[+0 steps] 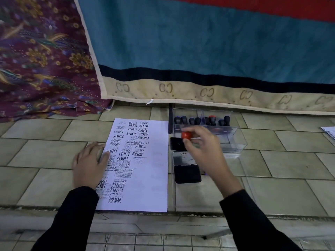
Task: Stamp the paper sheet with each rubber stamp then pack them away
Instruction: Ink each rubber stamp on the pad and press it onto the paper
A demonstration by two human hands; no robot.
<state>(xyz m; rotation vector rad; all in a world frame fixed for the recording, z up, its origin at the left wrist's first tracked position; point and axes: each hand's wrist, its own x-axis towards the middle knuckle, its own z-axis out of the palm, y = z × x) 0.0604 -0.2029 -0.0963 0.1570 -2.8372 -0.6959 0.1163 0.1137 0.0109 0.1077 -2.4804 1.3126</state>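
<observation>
Fingers of the right hand [203,147] pinch a red-knobbed stamp [186,135], black pad [175,144] just beneath. Straight left hand [88,164] fingers press the paper sheet [146,171].

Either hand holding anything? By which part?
Right hand pinches a stamp by its red knob. Left hand holds nothing; it rests flat on the paper.

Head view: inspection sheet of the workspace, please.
Surface: tiled floor, pale tiles.
Job's things: paper sheet, left part densely stamped; red-topped stamp over a black ink pad; second ink pad open nearer the person; clear box holds a row of stamps.
Clutter: papers at right edge.
Hands: left hand flat on the sheet's left edge; right hand pinches the red-topped stamp.
Cables: nothing seen.
Surroundings: teal rug, floral cloth behind.
</observation>
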